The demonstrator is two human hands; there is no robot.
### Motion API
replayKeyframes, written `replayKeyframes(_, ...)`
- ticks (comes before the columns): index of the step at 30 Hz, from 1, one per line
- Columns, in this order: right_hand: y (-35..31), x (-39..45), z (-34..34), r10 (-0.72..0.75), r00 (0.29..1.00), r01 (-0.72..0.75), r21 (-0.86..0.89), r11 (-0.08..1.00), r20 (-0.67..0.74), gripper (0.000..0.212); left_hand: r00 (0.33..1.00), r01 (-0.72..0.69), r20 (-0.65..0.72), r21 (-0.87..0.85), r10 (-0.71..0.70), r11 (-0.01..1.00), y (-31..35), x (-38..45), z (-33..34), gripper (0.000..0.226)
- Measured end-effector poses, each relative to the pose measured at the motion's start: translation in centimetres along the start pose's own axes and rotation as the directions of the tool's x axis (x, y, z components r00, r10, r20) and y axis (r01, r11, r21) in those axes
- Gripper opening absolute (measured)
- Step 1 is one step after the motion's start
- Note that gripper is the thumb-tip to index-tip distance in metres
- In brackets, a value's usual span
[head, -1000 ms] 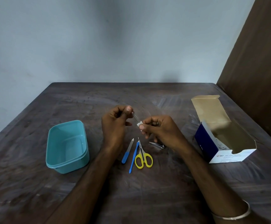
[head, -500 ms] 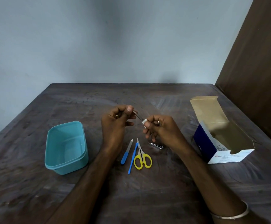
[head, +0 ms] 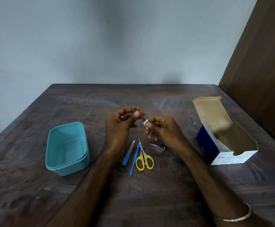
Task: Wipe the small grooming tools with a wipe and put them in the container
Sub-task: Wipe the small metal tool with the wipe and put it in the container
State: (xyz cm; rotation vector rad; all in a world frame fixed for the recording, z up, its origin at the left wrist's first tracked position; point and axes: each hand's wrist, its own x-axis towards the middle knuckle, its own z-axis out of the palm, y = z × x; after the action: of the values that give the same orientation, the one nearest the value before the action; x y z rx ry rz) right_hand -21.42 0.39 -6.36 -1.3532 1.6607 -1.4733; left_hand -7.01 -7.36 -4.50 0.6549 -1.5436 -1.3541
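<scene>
Above the tabletop [head: 149, 202], just right of the teal container [head: 67, 149]: left hand [head: 119, 126], fingers curled, pinching a thin metal tool [head: 139, 114]; right hand [head: 162, 128] pinching a white wipe [head: 145, 124] around the tool's lower end. Nearer than the hands, on the tabletop: file [head: 128, 152], blue stick [head: 135, 159], scissors [head: 144, 158], clipper [head: 158, 146], all unwiped by the look of it. Container empty. Likely risk: slim tool slipping from so light a pinch, or wipe sliding off. Tool's kind hard to tell; mostly hidden by fingers.
</scene>
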Motion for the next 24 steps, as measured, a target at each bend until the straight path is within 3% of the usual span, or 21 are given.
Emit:
replayKeyframes(8, -0.2, 0.1, -0.5, 0.083, 0.982, -0.038, 0.251, 0.967, -0.172, 0.006, 0.977, -0.051, -0.212, -0.071, 0.035, 0.996, 0.6, 0.2, -0.1, 0.008)
replayKeyframes(14, 0.0, 0.1, -0.9, 0.092, 0.971, -0.028, 0.278, 0.960, -0.221, 0.013, 0.954, -0.104, -0.274, 0.083, 0.123, 0.991, 2.8, -0.1, -0.5, 0.014)
replayKeyframes(16, 0.1, 0.1, -1.0, 0.101, 0.967, -0.030, 0.290, 0.956, -0.234, 0.016, 0.939, -0.130, -0.286, 0.224, 0.192, 0.966, 4.1, -0.2, -1.6, 0.016)
replayKeyframes(19, 0.5, 0.2, -1.0, 0.119, 0.960, -0.042, 0.289, 0.956, -0.252, 0.016, 0.931, -0.105, -0.244, 0.537, 0.273, 0.837, 6.0, 0.1, -5.0, 0.013)
replayKeyframes(22, 0.5, 0.3, -1.1, 0.139, 0.958, -0.059, 0.304, 0.951, -0.252, 0.015, 0.962, 0.087, -0.232, 0.764, 0.147, 0.640, 7.2, 0.4, -9.0, 0.010)
replayKeyframes(24, 0.4, 0.3, -1.0, 0.150, 0.957, -0.060, 0.337, 0.940, -0.250, 0.016, 0.964, 0.208, -0.263, 0.823, 0.029, 0.529, 7.3, 0.0, -10.8, 0.010)
